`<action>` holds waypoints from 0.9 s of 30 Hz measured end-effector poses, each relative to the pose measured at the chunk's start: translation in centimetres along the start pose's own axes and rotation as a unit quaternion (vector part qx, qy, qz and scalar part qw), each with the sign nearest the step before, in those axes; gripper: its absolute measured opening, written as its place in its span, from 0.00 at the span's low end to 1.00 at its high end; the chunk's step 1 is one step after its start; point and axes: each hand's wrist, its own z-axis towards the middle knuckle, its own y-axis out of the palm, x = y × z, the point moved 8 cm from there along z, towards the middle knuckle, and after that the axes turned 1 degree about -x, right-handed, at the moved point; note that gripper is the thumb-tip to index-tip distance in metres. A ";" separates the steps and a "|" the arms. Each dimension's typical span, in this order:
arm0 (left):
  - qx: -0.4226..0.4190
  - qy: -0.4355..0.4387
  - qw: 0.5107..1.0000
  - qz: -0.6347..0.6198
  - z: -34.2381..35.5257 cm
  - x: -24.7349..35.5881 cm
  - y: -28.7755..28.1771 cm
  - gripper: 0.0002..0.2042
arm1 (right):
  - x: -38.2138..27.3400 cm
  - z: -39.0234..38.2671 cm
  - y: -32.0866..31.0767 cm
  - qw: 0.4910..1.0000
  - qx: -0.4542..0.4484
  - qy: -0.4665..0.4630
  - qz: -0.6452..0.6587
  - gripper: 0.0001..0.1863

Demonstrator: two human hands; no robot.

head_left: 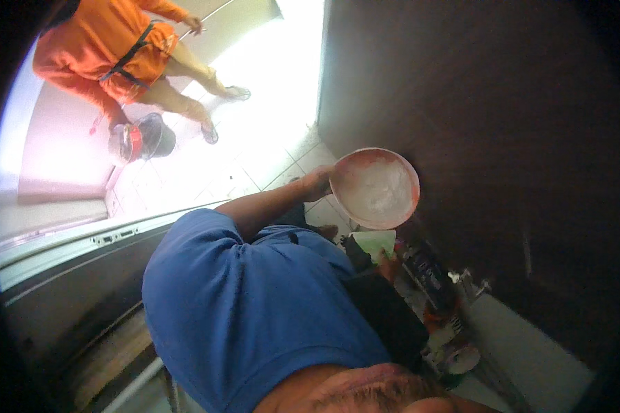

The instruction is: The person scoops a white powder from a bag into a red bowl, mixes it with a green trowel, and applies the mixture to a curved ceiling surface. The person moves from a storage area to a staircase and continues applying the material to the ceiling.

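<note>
Though reddish, bowl [409,199] whitish inside

The floor [262,171] was seen to be pale-tiled with dark joints, partly washed out by glare. A co-worker's sandals [238,92] were noted on it, set apart.

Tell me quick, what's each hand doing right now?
Left hand: closed on the bowl, at its edge.
Right hand: at the pale flat thing; too dim to tell if it's open or closed.
</note>
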 end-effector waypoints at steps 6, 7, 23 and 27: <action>0.210 -0.086 0.931 -0.285 -3.2 4.8 -8.1 0.18 | -10.2 5.4 5.3 0.994 -0.088 -0.055 -0.041 0.22; 0.205 -0.074 0.931 -0.294 -3.7 5.7 -9.7 0.19 | -11.8 6.3 6.2 0.993 -0.091 -0.054 -0.058 0.21; 0.235 0.018 0.929 -0.285 -2.4 21.6 -37.7 0.31 | -43.9 21.1 23.7 0.982 -0.056 -0.177 0.023 0.20; 0.261 0.046 0.926 -0.268 0.2 26.8 -39.6 0.36 | -48.8 23.2 27.2 0.970 -0.090 -0.196 0.113 0.20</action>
